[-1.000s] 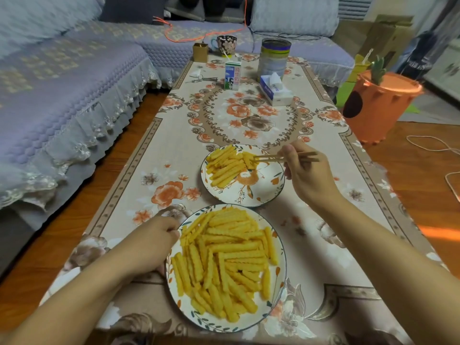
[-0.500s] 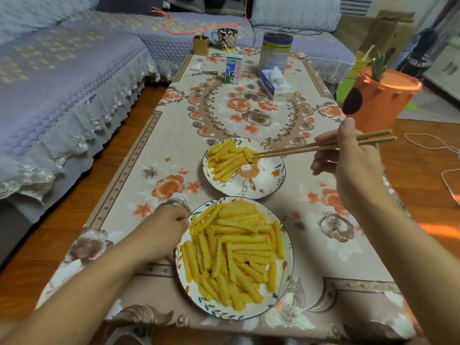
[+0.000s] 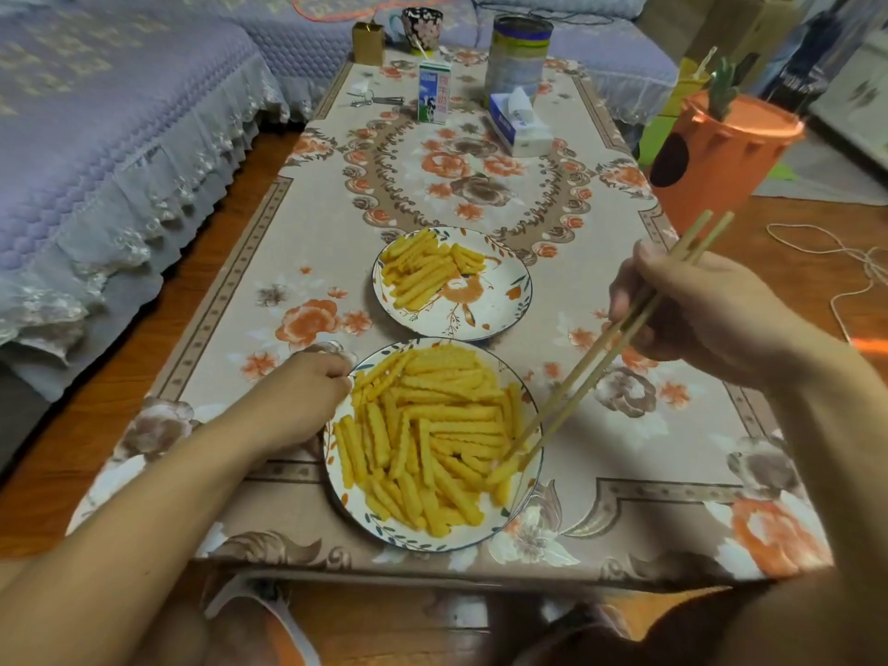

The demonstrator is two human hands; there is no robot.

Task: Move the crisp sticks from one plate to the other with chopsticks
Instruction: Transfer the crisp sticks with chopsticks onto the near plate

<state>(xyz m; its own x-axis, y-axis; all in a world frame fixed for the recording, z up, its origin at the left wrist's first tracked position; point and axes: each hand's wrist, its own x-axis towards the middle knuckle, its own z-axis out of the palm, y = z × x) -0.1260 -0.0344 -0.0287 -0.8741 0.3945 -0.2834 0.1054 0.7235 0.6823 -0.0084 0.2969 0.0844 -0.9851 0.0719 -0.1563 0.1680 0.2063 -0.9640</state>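
Observation:
A large flowered plate (image 3: 524, 507) near the table's front edge is piled with yellow crisp sticks (image 3: 427, 439). Behind it stands a smaller plate (image 3: 499, 310) with a smaller heap of crisp sticks (image 3: 423, 269) on its left half. My right hand (image 3: 706, 310) grips a pair of wooden chopsticks (image 3: 600, 348), whose tips reach down to the right side of the near pile, at a crisp stick there. My left hand (image 3: 307, 401) rests with curled fingers against the large plate's left rim.
On the far half of the flowered tablecloth (image 3: 480, 175) stand a milk carton (image 3: 434, 91), a tissue box (image 3: 519, 125), a tall tin (image 3: 516, 55), a mug (image 3: 422, 24) and a small brown box (image 3: 367, 40). A sofa (image 3: 96, 137) runs along the left, and an orange bin (image 3: 716, 156) stands on the right.
My right hand drew the chopsticks back from the far plate and swung their tips down into the right side of the near plate. The left hand stayed at the rim.

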